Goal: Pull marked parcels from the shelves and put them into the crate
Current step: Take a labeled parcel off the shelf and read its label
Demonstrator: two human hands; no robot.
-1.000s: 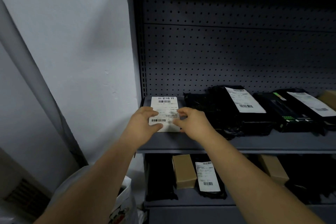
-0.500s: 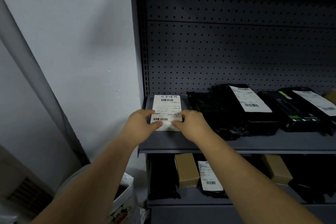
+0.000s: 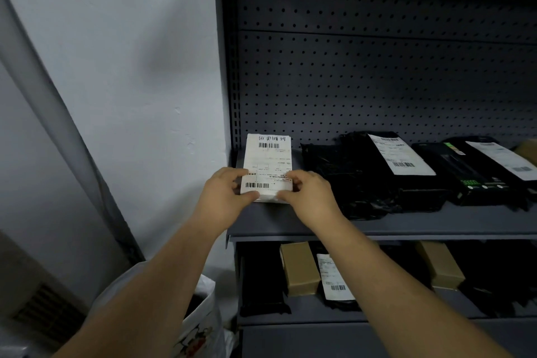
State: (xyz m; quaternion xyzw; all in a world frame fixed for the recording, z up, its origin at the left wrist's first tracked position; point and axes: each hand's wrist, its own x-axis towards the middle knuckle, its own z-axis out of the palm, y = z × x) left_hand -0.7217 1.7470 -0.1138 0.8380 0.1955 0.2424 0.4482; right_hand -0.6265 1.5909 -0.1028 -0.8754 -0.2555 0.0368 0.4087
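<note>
A white parcel (image 3: 268, 160) with barcodes on its label sits at the left end of the grey shelf (image 3: 406, 227). Its far end is tipped up off the shelf board. My left hand (image 3: 225, 192) pinches the parcel's near left corner, thumb under the front edge. My right hand (image 3: 308, 193) pinches the near right corner the same way. No crate shows in this view.
Black bagged parcels (image 3: 386, 171) with white labels lie to the right on the same shelf. The lower shelf holds brown boxes (image 3: 299, 269) and a labelled black parcel (image 3: 334, 279). A white bag (image 3: 200, 322) stands on the floor at the lower left, beside the wall.
Both hands have kept their hold on the white parcel and lifted its far end, so more of the label faces me.
</note>
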